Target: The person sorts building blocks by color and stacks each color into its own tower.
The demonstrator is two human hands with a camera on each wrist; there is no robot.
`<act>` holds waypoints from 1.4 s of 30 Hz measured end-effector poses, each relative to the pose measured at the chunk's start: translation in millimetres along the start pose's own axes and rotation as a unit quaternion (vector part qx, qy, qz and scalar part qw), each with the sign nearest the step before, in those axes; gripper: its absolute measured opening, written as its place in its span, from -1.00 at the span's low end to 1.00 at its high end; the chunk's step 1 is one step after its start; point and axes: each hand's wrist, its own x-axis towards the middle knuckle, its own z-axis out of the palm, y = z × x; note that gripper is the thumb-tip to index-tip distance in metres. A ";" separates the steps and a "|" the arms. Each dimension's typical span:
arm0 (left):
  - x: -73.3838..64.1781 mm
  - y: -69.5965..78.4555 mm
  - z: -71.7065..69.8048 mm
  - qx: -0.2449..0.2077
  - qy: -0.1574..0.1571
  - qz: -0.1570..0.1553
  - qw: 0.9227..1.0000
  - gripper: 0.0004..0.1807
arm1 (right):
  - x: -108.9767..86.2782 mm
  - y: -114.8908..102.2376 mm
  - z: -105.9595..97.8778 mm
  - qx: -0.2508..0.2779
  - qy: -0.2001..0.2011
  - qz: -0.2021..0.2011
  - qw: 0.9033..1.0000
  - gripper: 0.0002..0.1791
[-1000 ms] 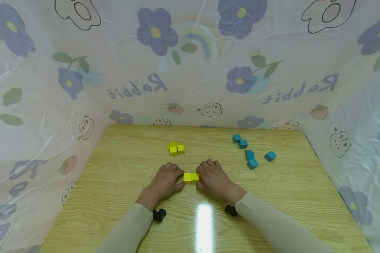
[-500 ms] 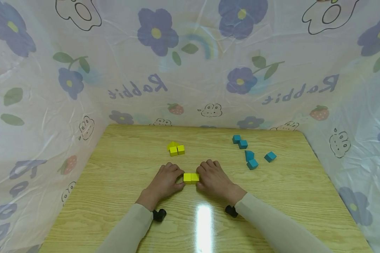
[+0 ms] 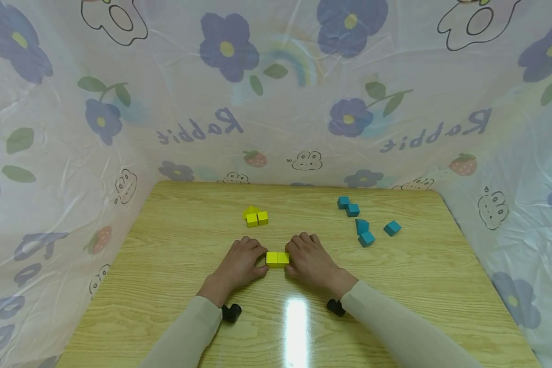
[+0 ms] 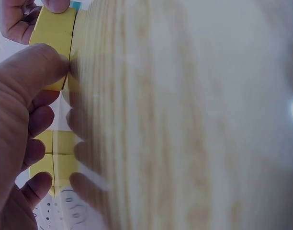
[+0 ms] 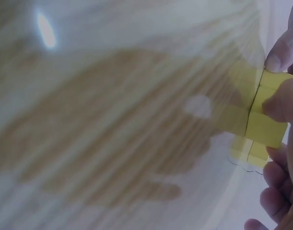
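Note:
Two yellow cubes stand side by side on the table, faces together, between the two hands in the head view. My left hand (image 3: 240,261) pinches the left yellow cube (image 3: 272,259), its thumb (image 4: 39,67) on the near face and fingers behind. From the other side my right hand (image 3: 312,263) pinches the right yellow cube (image 3: 282,259); its thumb (image 5: 283,101) lies on the near face in the right wrist view. The fingers behind the cubes are partly hidden.
Beyond the hands, a yellow triangular block (image 3: 250,208) sits behind two more yellow cubes (image 3: 257,219). Several blue blocks (image 3: 366,238) lie toward the back right of the wooden table (image 3: 188,204). A patterned sheet (image 3: 276,102) hangs around the table.

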 end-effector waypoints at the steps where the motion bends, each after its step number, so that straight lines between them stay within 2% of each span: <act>1: 0.0 -0.2 -0.2 0.000 0.000 -0.001 1.000 -0.59 | 0.3 0.0 0.0 -0.001 -0.001 0.000 1.000 -0.75; 12: 0.1 -2.8 -0.9 0.004 -0.007 -0.005 1.000 -0.58 | 3.1 0.9 1.3 0.004 -0.003 -0.001 1.000 -0.72; 18: 0.3 -3.2 -1.2 -0.004 -0.009 -0.008 1.000 -0.57 | 6.2 3.8 -3.1 0.022 -0.015 0.007 1.000 -0.60; 22: 0.5 -3.8 -0.7 -0.004 -0.010 -0.007 1.000 -0.57 | 12.2 10.6 -11.3 0.042 0.019 0.010 0.999 -0.61; 26: 0.0 -4.0 -0.7 -0.009 -0.010 -0.007 1.000 -0.56 | 23.1 19.6 -15.1 0.029 0.061 0.003 0.998 -0.69; 33: -0.6 -3.4 -1.2 -0.012 -0.012 -0.010 1.000 -0.55 | 51.5 31.9 -12.6 -0.025 0.074 -0.003 0.997 -0.73; 38: 0.0 -3.8 0.1 -0.005 -0.009 -0.003 1.000 -0.56 | 77.8 35.3 -13.3 -0.040 0.047 0.009 0.998 -0.67; 42: -0.1 -2.8 -1.0 0.001 -0.008 0.004 1.000 -0.57 | 98.5 33.7 -14.8 -0.040 -0.012 0.028 0.999 -0.61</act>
